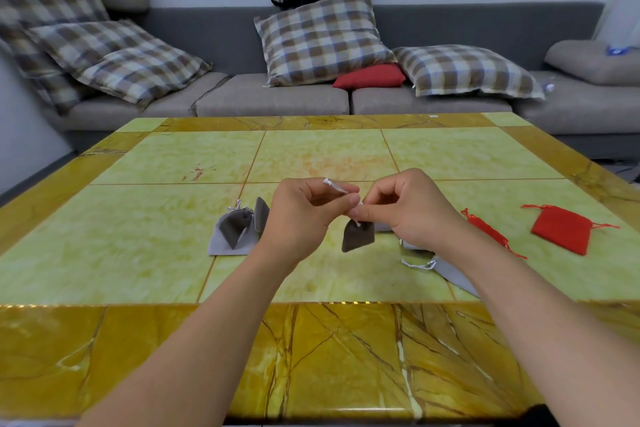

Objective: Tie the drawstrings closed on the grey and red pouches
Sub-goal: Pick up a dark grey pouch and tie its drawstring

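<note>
Head view: counter [322, 149] first, bearing red pouches [561, 229] (two, well right) and grey pouches [235, 230] (about four, some hidden). Held above it, one dark grey pouch [358, 235], dangling. Left hand [304, 208] and right hand [408, 208] each pinching its silver drawstring [334, 186]. Risk: cord slipping, knot left loose.

A small dark grey pouch [358, 236] hangs in the air above the middle of the desk [173, 274], its neck gathered, held up by its pale drawstring [334, 186]. Left of it, other grey pouches [239, 230] sit in a small heap. Another grey pouch [450, 274] lies flat nearer the front edge. Toward the right edge, one red pouch [561, 229] lies flat with its cords loose, and a second red pouch [491, 232] lies beside it.
</note>
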